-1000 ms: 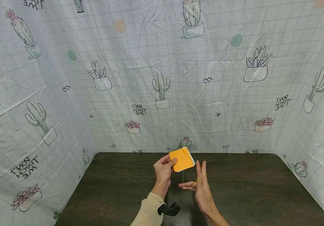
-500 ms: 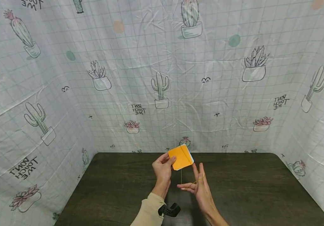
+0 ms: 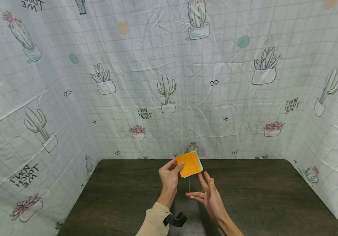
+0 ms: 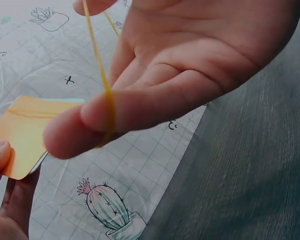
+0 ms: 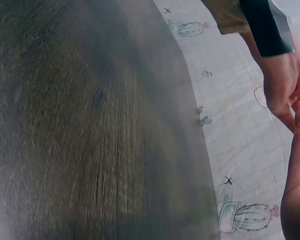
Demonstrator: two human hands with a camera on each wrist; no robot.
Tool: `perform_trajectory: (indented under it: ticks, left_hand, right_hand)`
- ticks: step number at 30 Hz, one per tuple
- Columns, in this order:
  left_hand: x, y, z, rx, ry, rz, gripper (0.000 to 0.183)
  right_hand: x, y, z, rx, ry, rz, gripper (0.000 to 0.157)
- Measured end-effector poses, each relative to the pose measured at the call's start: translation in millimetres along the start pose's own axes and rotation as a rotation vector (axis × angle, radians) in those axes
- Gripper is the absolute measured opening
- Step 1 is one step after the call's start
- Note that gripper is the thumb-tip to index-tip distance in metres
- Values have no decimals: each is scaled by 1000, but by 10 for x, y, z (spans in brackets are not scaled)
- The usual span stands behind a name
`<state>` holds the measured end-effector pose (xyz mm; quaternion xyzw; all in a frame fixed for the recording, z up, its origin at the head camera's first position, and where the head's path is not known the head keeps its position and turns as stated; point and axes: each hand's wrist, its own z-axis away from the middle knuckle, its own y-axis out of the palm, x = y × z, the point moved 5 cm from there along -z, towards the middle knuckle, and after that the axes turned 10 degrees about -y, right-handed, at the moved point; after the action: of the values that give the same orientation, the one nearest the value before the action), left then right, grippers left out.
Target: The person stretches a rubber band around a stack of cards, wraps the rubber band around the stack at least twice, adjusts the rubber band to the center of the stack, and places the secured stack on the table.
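My left hand (image 3: pixel 170 177) holds a square stack of sheets (image 3: pixel 186 166), orange in front with white and light blue edges behind, thumb on the orange face. A thin band line crosses that face near its right side. My right hand (image 3: pixel 212 198) is spread just below and right of the stack, one fingertip at its lower edge. Around its fingers stretches a yellow rubber band (image 4: pixel 109 102), one strand rising to the stack's underside. In the left wrist view the band loops over the nearest finger (image 4: pixel 140 107); the right wrist view catches both hands only at its right edge.
A dark wooden table (image 3: pixel 127 200) lies beneath the hands. Behind and at both sides hangs a white gridded cloth (image 3: pixel 169 59) with cactus prints. On my left wrist sits a black strap device (image 3: pixel 175 219) over a beige sleeve (image 3: pixel 154 221).
My right hand's upright fingers have tilted left and bent toward the stack's lower edge. The band line on the orange face has straightened from its slant. My left hand keeps its hold.
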<state>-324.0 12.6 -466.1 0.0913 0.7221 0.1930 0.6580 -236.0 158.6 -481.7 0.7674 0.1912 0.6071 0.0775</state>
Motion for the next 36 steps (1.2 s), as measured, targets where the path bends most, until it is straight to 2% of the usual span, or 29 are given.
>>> perform_trajectory:
  ticks: [5, 14, 24, 36]
  left_hand:
    - [-12, 6, -6, 54, 9, 8, 28]
    - [-21, 14, -9, 155, 0, -22, 30]
    - [-57, 21, 0, 305, 14, -59, 25]
    - [-83, 18, 13, 412, -5, -112, 26]
  right_hand:
    - [-9, -54, -23, 44, 15, -67, 79]
    - [-52, -142, -63, -23, 156, -96, 86]
    - [-27, -178, -60, 133, 215, -139, 86]
    - [-2, -219, -69, 213, 252, -153, 88]
